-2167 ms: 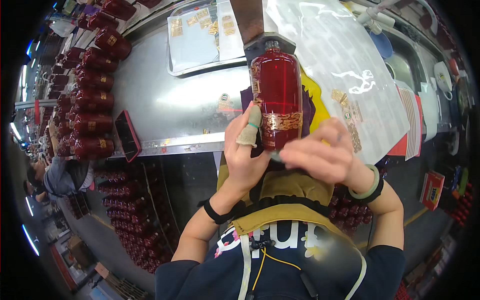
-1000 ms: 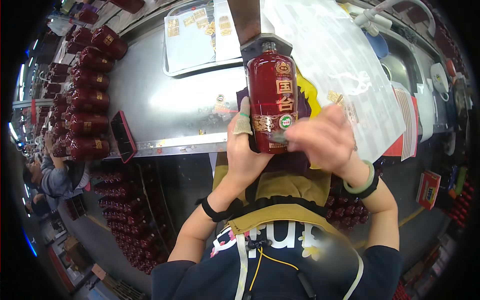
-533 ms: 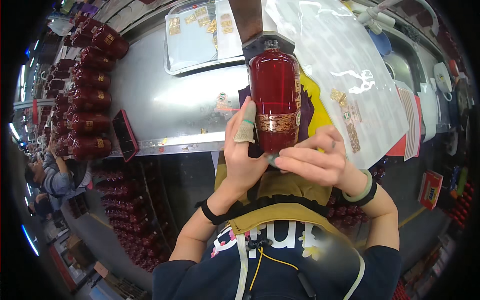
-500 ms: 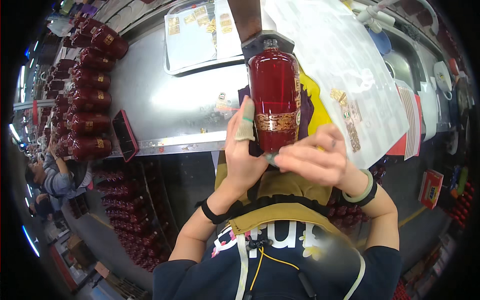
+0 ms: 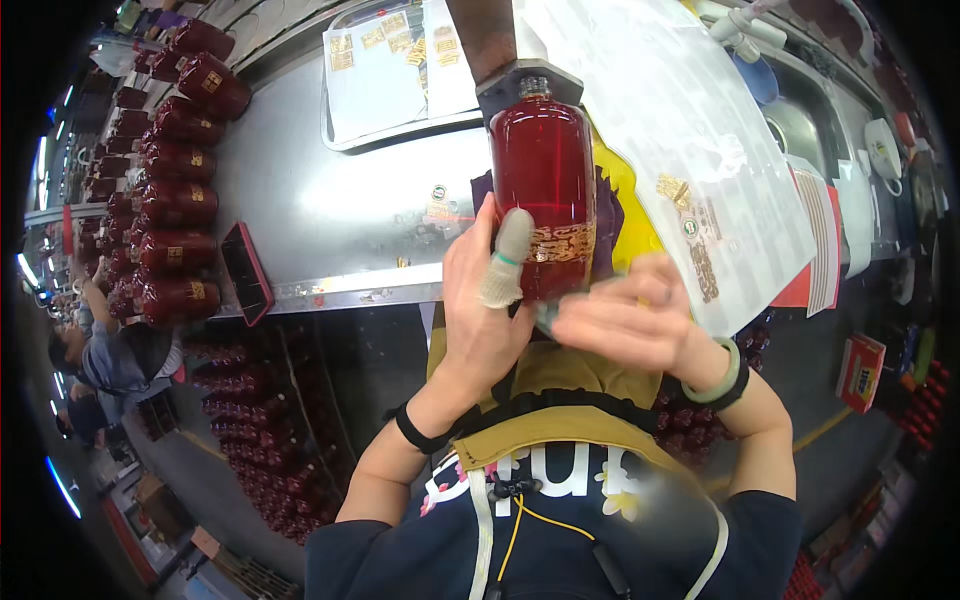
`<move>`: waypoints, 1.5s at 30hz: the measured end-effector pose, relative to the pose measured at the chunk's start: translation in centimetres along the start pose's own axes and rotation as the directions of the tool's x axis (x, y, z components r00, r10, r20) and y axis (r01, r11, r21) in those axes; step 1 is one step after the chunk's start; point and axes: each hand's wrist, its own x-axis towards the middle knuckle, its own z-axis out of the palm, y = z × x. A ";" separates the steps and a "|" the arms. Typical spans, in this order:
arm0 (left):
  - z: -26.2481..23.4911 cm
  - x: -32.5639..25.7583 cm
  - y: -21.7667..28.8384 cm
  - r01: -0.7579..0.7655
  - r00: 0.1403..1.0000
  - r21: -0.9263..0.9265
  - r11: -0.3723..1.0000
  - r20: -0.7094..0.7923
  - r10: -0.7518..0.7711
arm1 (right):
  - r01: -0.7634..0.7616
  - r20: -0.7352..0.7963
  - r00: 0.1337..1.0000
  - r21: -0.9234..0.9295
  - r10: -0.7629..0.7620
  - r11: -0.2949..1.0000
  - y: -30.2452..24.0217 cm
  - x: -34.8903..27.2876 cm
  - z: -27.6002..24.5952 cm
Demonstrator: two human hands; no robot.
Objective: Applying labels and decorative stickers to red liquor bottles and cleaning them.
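Head view: red bottle (image 5: 541, 170) upright, gripped by left hand (image 5: 487, 300) at its base.

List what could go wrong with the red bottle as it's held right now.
The red bottle lies over the steel table's near edge, gripped low by the left hand; it might slip and drop. The right hand, blurred at its base, could smudge or skew the gold band label.

Surface: steel workbench (image 5: 340, 215) | far of the bottle rows (image 5: 165, 190) at its left end: metal tray (image 5: 400, 60) of label sheets | right of rows: dark red-edged tray (image 5: 247, 272) | farther right: clear plastic sheet (image 5: 680, 150) with gold labels
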 end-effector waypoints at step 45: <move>-2.2 1.0 0.7 0.291 0.957 -0.327 0.899 0.113 -0.268 | -0.694 -0.173 0.648 0.268 0.742 0.668 0.0 0.4 -0.9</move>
